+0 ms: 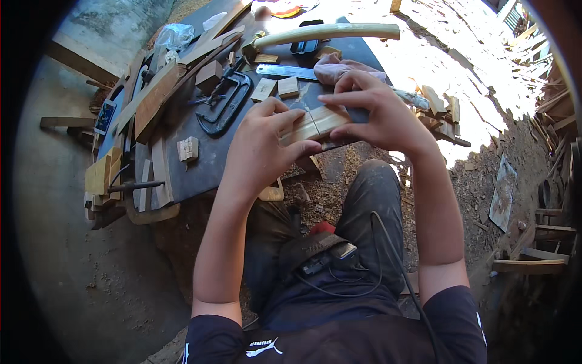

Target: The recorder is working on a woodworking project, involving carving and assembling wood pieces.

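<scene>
Over the near edge of the dark worktable, a pale wood block (329, 119) is held between my two hands. A thin dark line crosses its middle; I cannot tell whether it is a seam between two pieces or a mark. My left hand (262, 141) pinches the left end, thumb on the near side and fingers on the far side. At the opposite end, my right hand (388, 115) grips with its thumb near me and its index finger stretched over the top. Two small wood blocks (264, 90) (288, 87) lie just beyond, beside a steel ruler (285, 71).
A black C-clamp (225, 112) rests on the worktable (200, 164), left of my hands. Behind are a hammer with a curved wooden handle (339, 33) and a crumpled cloth (339, 68). Long planks (154, 106) pile along the left side. Wood shavings (339, 173) cover the ground.
</scene>
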`<state>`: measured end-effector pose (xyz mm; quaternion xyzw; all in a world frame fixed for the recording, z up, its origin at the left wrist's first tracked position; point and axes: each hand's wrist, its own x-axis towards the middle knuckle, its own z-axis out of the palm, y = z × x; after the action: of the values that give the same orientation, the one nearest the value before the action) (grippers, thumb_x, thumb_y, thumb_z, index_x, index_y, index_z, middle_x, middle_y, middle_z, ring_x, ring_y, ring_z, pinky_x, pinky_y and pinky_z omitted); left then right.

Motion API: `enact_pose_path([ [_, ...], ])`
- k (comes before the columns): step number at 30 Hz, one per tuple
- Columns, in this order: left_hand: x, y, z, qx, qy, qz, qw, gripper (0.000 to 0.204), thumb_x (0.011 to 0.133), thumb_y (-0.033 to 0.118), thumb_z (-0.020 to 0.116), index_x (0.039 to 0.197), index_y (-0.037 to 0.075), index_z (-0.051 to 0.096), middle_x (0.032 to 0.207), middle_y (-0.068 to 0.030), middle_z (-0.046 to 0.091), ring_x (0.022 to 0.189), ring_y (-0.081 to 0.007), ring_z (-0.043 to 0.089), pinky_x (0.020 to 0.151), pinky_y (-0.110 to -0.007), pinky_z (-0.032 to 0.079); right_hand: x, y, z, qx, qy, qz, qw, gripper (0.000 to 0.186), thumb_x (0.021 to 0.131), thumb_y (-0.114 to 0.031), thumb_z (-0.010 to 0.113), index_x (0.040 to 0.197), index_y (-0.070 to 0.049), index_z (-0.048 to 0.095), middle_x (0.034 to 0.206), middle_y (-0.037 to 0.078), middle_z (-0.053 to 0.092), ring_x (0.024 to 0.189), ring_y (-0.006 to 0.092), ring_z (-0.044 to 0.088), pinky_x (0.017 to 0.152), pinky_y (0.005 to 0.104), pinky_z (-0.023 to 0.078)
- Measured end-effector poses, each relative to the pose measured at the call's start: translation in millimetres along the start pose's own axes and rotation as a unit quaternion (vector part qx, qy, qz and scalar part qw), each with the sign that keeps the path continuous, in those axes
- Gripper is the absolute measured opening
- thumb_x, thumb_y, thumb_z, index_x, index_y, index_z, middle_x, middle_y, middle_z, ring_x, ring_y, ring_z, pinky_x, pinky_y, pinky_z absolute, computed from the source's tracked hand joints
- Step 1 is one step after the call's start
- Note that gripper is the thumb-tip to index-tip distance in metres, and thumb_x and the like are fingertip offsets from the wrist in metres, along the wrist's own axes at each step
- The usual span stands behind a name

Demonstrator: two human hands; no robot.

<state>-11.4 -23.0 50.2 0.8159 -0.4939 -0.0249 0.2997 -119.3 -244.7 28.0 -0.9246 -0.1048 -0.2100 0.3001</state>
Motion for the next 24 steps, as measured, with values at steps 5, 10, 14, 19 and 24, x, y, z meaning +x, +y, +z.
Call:
enact_pose_path([
  [5, -3.6, -0.9, 7.3, 0.035, 0.028, -0.021, 0.999, 0.055, 0.075, 0.03, 0.087, 0.116, -0.003, 0.072, 0.105, -0.0144, 0.067, 0.093, -0.0296, 0.068, 0.085, -0.038, 0.053, 4.4, 7.8, 10.0, 0.072, 0.047, 0.03, 0.996, 0.051, 0.071, -0.017, 0.088, 0.119, -0.01, 0.075, 0.106, 0.008, 0.065, 0.102, 0.0238, 0.064, 0.087, 0.0364, 0.052],
  [10, -5.6, 0.1, 7.1, 0.046, 0.037, -0.004, 0.998, 0.049, 0.079, 0.027, 0.084, 0.116, -0.003, 0.071, 0.105, -0.0157, 0.067, 0.095, -0.0309, 0.067, 0.087, -0.038, 0.052, 1.1, -6.0, -0.2, 0.149, 0.081, 0.063, 0.984, 0.036, 0.079, -0.008, 0.078, 0.115, -0.006, 0.075, 0.107, 0.009, 0.07, 0.104, 0.0223, 0.066, 0.09, 0.0347, 0.052],
  [14, -2.4, 3.3, 6.5, 0.025, 0.051, -0.005, 0.998, 0.045, 0.08, 0.026, 0.083, 0.114, -0.002, 0.072, 0.103, -0.0154, 0.067, 0.094, -0.0312, 0.067, 0.087, -0.039, 0.052, -6.8, 2.4, 3.6, 0.18, 0.197, 0.05, 0.962, 0.023, 0.085, 0.004, 0.061, 0.103, 0.0, 0.075, 0.098, 0.014, 0.073, 0.096, 0.0243, 0.07, 0.086, 0.0339, 0.055],
  [19, 0.0, 2.5, 5.9, -0.029, 0.064, -0.076, 0.995, 0.044, 0.079, 0.028, 0.084, 0.111, -0.001, 0.073, 0.101, -0.0146, 0.068, 0.091, -0.0302, 0.067, 0.086, -0.038, 0.052, -1.2, -2.4, 4.9, 0.093, 0.24, 0.039, 0.965, 0.022, 0.083, 0.008, 0.053, 0.091, 0.003, 0.072, 0.093, 0.016, 0.075, 0.101, 0.0296, 0.073, 0.09, 0.0361, 0.055],
  [24, -1.0, -1.0, 0.8, 0.037, 0.037, 0.007, 0.999, 0.046, 0.076, 0.03, 0.085, 0.109, 0.001, 0.072, 0.099, -0.0144, 0.065, 0.091, -0.0307, 0.066, 0.082, -0.04, 0.053, 7.1, -7.8, 7.2, 0.069, 0.219, 0.053, 0.972, 0.022, 0.083, 0.007, 0.054, 0.096, 0.002, 0.072, 0.099, 0.017, 0.074, 0.103, 0.0305, 0.072, 0.092, 0.0369, 0.055],
])
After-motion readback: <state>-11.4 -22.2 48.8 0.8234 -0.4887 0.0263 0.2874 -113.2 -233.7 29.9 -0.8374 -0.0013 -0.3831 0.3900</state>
